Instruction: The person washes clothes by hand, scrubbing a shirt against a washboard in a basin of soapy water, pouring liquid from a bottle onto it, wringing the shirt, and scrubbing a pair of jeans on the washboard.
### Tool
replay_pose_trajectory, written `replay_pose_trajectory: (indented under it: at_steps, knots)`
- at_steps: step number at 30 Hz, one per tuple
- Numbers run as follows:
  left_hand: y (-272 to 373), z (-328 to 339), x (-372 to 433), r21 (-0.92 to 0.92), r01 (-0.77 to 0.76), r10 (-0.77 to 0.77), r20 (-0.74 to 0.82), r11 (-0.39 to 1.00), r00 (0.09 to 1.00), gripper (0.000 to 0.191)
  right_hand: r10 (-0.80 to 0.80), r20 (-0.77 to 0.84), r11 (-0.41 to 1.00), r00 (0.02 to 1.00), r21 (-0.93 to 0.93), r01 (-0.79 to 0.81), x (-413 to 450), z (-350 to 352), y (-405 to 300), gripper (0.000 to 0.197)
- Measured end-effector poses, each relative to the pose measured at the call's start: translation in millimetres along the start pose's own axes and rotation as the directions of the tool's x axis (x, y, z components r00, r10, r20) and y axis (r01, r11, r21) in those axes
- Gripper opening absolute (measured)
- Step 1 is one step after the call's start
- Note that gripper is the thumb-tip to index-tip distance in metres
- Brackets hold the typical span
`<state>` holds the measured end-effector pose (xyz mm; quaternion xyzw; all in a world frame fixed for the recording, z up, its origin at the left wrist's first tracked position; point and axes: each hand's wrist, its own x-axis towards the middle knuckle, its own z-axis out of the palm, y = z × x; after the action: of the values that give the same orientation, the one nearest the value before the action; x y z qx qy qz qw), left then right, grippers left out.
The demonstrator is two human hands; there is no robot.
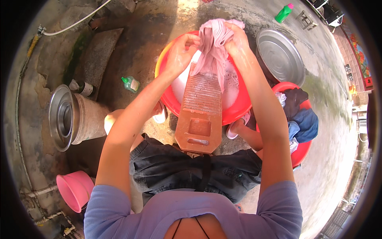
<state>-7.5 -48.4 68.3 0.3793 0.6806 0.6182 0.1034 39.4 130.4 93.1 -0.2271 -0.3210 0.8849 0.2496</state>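
Observation:
A wet pink cloth (215,44) hangs bunched over the far end of a brown ridged washboard (201,98). My right hand (237,40) grips its upper right part. My left hand (182,53) is at the cloth's left edge, fingers curved and apart from the thumb; whether the fingertips touch the cloth is unclear. The washboard slopes from a red basin (238,113) toward my lap, its slotted handle end nearest me. White suds (180,89) float in the basin on both sides of the board. Wet foam shows on my hands.
On the right stand a red tub (304,154) of clothes (303,122) and a metal basin (280,56). A green bottle (283,14) is farther off. At left are a small green bottle (130,84), a bucket (91,118) topped by a metal lid (61,118), and a pink bucket (76,191).

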Motion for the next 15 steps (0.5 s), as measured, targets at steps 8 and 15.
replay_pose_trajectory:
  at_steps: [8,15]
  knots:
    - [-20,-4,0,0.022,-0.007,0.008,-0.035,1.0,0.999,0.016,0.128,0.102,0.972,0.987,0.187,-0.145,-142,-14,51,0.043]
    - [-126,50,-143,0.649,-0.089,-0.202,0.361,0.756,0.911,0.045,0.889,-0.038,0.324,0.457,-0.652,-0.685,-183,-130,124,0.028]
